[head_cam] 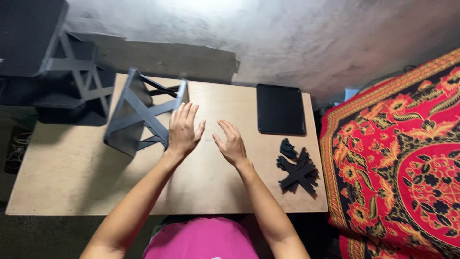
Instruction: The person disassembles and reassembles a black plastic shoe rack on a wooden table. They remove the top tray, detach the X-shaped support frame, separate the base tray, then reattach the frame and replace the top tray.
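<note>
My left hand (183, 129) hovers over the wooden table (72, 172) with fingers spread, holding nothing, right beside a dark grey plastic rack frame (139, 112) with crossed braces that stands tilted on the table. My right hand (231, 142) is just to the right of it, fingers loosely curved and apart, empty too. A flat black rectangular tray panel (281, 109) lies at the table's far right. Nearer to me, a small pile of black X-shaped plastic pieces (298, 171) rests by the right edge.
A second dark rack with crossed sides (72, 76) stands on the floor at the far left. A red patterned cloth (397, 158) covers a surface to the right of the table. A grey wall (287, 38) lies beyond.
</note>
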